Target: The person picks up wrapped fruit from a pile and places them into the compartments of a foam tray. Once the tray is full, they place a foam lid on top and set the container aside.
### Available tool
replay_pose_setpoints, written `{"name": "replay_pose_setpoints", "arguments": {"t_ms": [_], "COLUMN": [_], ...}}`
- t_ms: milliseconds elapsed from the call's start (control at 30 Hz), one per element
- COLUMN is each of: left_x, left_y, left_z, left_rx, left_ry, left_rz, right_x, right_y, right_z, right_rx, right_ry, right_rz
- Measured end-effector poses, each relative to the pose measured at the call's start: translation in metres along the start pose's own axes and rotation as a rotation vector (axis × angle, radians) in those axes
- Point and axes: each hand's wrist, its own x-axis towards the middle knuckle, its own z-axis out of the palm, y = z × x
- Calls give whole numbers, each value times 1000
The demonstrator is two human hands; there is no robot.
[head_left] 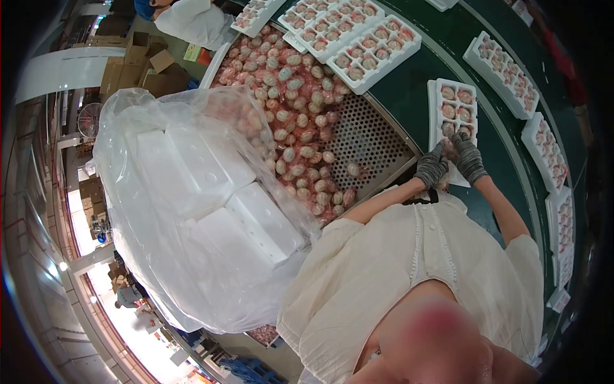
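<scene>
A white foam tray (433, 118) lies on the green belt, its cups holding pale eggs (465, 96) in clear, pinkish film. At the tray's near end my left hand (432, 166), in a grey striped knit glove, has its fingers closed around a film-wrapped egg (449, 151). My right hand (470, 158), gloved alike, closes on the same egg from the other side, fingertips over the last cups. The gloves partly hide the egg and the tray's near end.
Loose wrapped eggs (297, 118) heap on a perforated metal surface (371, 137) to the left. A large plastic bag of white foam trays (211, 173) stands nearer. Filled trays (377, 51) sit ahead; others line the outer belt (502, 73). Another person (195, 24) is at the far left.
</scene>
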Motion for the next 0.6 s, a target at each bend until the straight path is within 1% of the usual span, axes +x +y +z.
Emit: {"name": "replay_pose_setpoints", "arguments": {"t_ms": [33,67,133,167,200,233,267,300,367,433,467,533,600], "left_x": [-1,-2,-4,-4,-4,-2,-2,-1,-4,-5,-4,-7,-8], "left_y": [2,4,4,2,1,-4,-10,-14,2,10,11,10,7], "left_z": [-1,-1,0,1,1,4,10,13,4,-3,-5,-5,-6], "left_rx": [1,3,0,-3,-4,-1,20,40,86,137,105,65,-106], "left_ry": [2,7,14,10,8,11,59,105,63,25,9,-9,-48], "left_rz": [-2,-21,-44,-36,-27,-28,31,95,85,72,46,10,-20], "right_x": [0,-1,-8,-9,-7,-4,-2,-2,-4,-4,-3,-2,0], "right_y": [-5,-5,2,3,5,-3,-8,-7,3,10,13,17,20], "right_z": [-6,-5,-4,1,4,-1,-3,-1,1,3,4,6,6], "right_rx": [66,67,30,-12,-11,87,187,191,300,248,195,204,219], "right_ry": [-14,-12,9,59,57,9,-39,-34,8,7,1,-4,-2], "right_rz": [30,27,128,127,122,223,329,334,325,306,278,264,224]}}
